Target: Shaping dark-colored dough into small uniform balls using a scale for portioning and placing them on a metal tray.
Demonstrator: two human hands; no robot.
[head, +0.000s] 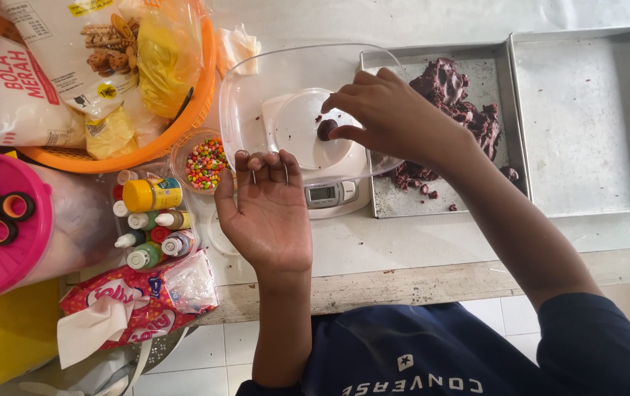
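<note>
Overhead: right hand point(396, 117) reaches into clear plastic bowl point(238, 95) on white kitchen scale point(330, 194), fingertips pinching small brown dough ball point(327, 129). Left hand point(267, 213) open, palm up, empty, fingertips touching bowl rim. Brown dough heap point(458, 103) in metal tray point(502, 81) just right; cup of coloured sprinkles point(205, 161), food-colouring bottles point(152, 220) left.

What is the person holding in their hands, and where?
The right hand pinches a small dark-brown dough ball by its sides with fingertips; the left hand holds nothing.
</note>
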